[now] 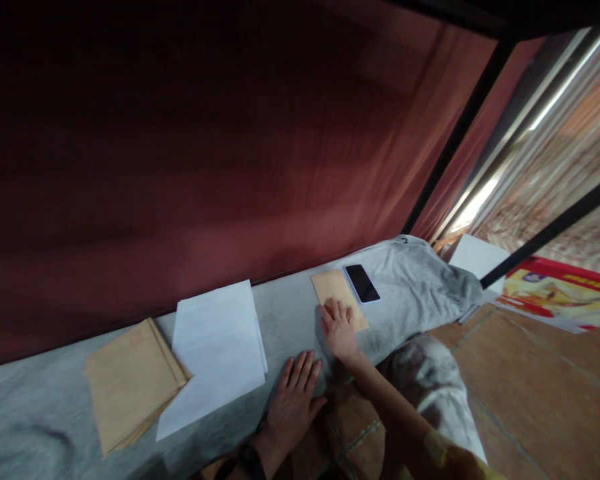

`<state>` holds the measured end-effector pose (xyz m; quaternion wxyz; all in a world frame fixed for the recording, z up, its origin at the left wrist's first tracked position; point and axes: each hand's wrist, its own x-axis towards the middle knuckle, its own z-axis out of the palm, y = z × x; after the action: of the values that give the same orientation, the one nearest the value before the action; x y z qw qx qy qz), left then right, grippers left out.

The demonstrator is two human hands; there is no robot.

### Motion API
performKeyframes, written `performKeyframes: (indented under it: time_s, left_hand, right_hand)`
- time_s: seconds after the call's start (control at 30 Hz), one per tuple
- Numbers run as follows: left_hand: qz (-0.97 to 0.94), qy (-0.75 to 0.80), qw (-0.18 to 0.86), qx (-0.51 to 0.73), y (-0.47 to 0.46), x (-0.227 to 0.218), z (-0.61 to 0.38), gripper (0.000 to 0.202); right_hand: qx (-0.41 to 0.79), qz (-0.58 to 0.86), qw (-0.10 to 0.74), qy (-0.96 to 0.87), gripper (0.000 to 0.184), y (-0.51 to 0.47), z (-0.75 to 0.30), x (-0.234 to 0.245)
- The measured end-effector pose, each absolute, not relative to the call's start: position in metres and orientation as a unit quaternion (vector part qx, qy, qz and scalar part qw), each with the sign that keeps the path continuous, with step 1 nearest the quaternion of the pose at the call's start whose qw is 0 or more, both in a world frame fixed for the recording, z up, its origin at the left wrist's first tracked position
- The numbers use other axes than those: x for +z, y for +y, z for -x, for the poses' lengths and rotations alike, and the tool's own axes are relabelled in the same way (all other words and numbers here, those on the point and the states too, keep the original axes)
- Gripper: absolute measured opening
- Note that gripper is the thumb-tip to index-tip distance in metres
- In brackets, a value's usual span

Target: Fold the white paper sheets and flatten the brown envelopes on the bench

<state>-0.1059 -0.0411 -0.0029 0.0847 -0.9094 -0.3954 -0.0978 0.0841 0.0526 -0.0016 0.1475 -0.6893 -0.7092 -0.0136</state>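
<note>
My left hand (296, 397), with a dark band at the wrist, lies palm down with its fingers stretched out on the grey cloth (285, 320) near the front edge. Farther right, my right hand (339, 330) rests on a small brown envelope (330, 283), fingers apart and slightly bent, covering its lower middle. A phone (363, 284) with a dark screen lies just right of that envelope. To the left of my hands are white paper sheets (217, 347). A stack of larger brown envelopes (135, 383) overlaps their left edge.
A dark red curtain (230, 167) hangs behind the cloth-covered surface. Black frame bars (460, 133) stand at the right. On the tiled floor (540, 387) are a white box (477, 260) and a red and yellow printed package (560, 293). My knee (430, 373) is close to the front edge.
</note>
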Motion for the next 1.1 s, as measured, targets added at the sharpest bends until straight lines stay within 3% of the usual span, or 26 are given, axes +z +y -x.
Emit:
performKeyframes:
  time_s: [0.2,0.33,0.47,0.73,0.97,1.1]
  left_hand:
    - [0.907,-0.398,0.087,-0.107,-0.042,-0.004,0.107,0.065]
    - [0.908,-0.396,0.086,-0.111,-0.042,-0.002,0.107,0.066]
    - [0.906,-0.401,0.079,-0.110,-0.043,-0.001,0.106,0.066]
    - [0.906,-0.398,0.084,-0.114,-0.043,-0.003,0.106,0.065]
    - [0.911,-0.388,0.056,-0.127,-0.037,0.007,0.110,0.060]
    - [0.838,-0.520,0.064,-0.155,-0.018,0.021,0.132,0.058]
  right_hand:
    - [-0.044,0.678,0.191,-0.709,0.052,0.056,-0.110,0.004]
    - [-0.055,0.731,0.224,-0.642,0.046,0.057,-0.130,0.007]
    - [-0.042,0.784,0.191,-0.589,0.049,0.049,-0.143,0.000]
    - [-0.030,0.796,0.136,-0.589,0.040,0.043,-0.147,-0.004]
    - [-0.040,0.777,0.150,-0.610,0.042,0.039,-0.148,-0.006]
    - [-0.065,0.735,0.177,-0.651,0.047,0.037,-0.134,-0.001]
